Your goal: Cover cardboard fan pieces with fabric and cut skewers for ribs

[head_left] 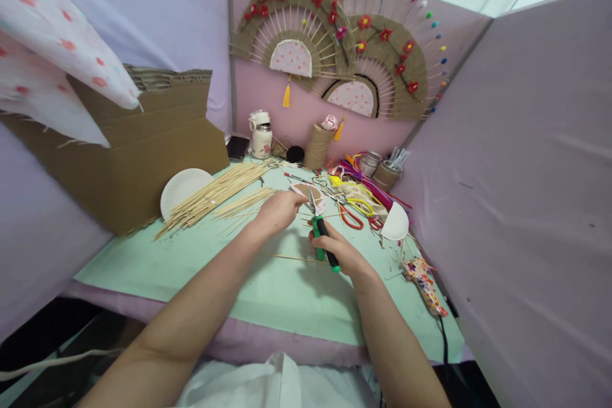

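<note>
My right hand (342, 245) is closed around the green-and-black handles of a pair of pliers (326, 243), whose metal jaws point away from me. Close to the jaws, my left hand (281, 209) pinches what looks like a thin bamboo stick, mostly hidden by the fingers. Just behind the jaws lies a cardboard half-round piece (301, 190) with a pink-dotted cloth edge, partly covered by my hand and the tool. A loose bamboo stick (291, 258) lies on the table nearer to me.
A bamboo stick bundle (215, 194) rests against a white paper plate (179, 188) at left. Orange-handled scissors (351, 218), a cut plate piece (396, 223) and a flower-patterned corded tool (424, 284) lie at right. A twine-wrapped jar (318, 148) and cup (261, 134) stand behind.
</note>
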Demonstrator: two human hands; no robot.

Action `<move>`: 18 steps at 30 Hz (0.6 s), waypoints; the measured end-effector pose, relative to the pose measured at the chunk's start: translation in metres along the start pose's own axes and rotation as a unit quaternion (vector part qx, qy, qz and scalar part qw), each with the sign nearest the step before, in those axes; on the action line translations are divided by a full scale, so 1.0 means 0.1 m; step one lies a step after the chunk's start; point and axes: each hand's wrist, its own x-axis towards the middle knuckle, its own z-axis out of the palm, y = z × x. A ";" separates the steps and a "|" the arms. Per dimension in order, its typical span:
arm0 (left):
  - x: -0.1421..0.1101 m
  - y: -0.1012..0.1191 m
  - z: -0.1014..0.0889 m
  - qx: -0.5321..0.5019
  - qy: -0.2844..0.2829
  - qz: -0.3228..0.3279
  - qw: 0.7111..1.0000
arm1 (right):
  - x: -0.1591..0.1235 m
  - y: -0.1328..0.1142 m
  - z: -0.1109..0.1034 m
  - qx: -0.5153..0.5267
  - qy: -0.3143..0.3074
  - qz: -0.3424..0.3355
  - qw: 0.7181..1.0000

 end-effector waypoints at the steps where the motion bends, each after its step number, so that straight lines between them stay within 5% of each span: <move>1: 0.00 0.00 0.00 -0.003 -0.001 0.000 1.000 | 0.00 0.00 0.00 0.001 0.001 0.002 1.000; 18: 0.00 -0.04 0.02 -0.008 -0.001 0.000 1.000 | -0.01 -0.01 0.00 0.000 -0.009 -0.008 1.000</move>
